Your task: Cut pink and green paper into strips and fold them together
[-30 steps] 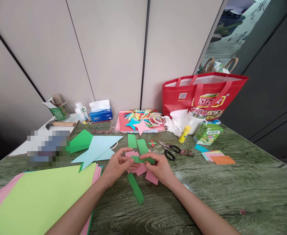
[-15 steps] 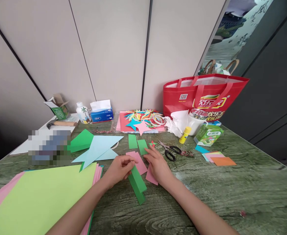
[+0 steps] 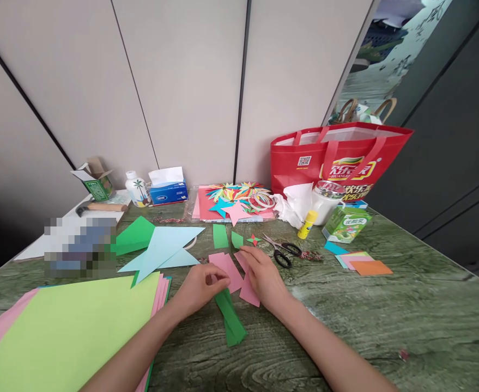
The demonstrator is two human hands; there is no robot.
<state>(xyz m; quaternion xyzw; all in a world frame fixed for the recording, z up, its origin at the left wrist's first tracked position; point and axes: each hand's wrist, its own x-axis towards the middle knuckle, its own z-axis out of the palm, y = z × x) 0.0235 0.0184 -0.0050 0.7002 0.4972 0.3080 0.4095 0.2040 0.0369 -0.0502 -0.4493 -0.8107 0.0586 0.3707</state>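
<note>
My left hand (image 3: 204, 287) is closed in a pinch, thumb against index finger, at the upper end of two overlapping green paper strips (image 3: 231, 324). Their lower ends spread apart over the table. My right hand (image 3: 266, 277) reaches forward with its fingers stretched out, their tips at the near corner of a small green paper piece (image 3: 236, 239) that looks slightly bent. Its thumb is mostly hidden. Pink paper pieces (image 3: 229, 269) lie between my hands, partly under the right one. Another green paper rectangle (image 3: 220, 237) lies just beyond.
Black-handled scissors (image 3: 282, 255), a yellow glue stick (image 3: 307, 225) and a drink carton (image 3: 347, 226) stand or lie to the right, near colored paper slips (image 3: 372, 267). Large paper sheets (image 3: 88, 326) cover the left front. Behind are paper stars (image 3: 233, 209) and a red bag (image 3: 296, 174).
The green strips in my left hand have come down and crossed over each other. Under my right fingertips, the small green piece has bent and shows less of its surface.
</note>
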